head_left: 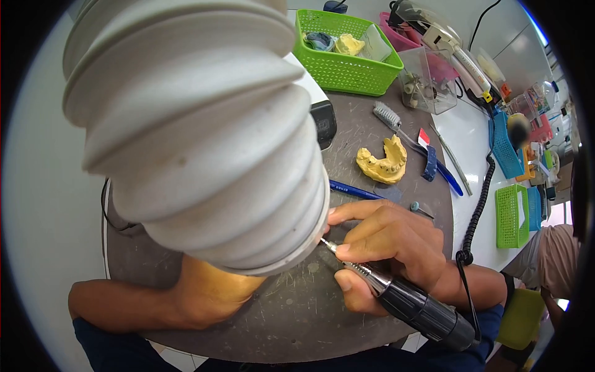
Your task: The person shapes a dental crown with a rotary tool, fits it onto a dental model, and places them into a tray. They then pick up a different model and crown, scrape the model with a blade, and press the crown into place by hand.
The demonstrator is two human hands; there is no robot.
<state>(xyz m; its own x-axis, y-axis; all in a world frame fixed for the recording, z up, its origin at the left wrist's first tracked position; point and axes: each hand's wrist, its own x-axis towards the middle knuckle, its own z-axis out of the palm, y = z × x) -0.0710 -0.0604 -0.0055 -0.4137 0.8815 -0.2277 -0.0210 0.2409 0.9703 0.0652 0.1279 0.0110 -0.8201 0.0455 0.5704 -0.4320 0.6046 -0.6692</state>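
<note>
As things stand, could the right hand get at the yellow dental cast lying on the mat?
Probably yes, once freed. The right hand is gripping the rotary handpiece, so it is occupied. The yellow dental cast lies just beyond it on the grey mat, with only a blue pen between.

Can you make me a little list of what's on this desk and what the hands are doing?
Right hand: holds a rotary handpiece like a pen, tip pointing under the hose
Left hand: hidden behind the ribbed grey hose; only the forearm shows
Work surface: dark scratched mat
Behind the hand: yellow dental cast, blue pen, toothbrush
Far edge: green basket with a yellow cast inside
Cable: black coiled cord running to the handpiece
Right edge: another person, partly seen
</note>
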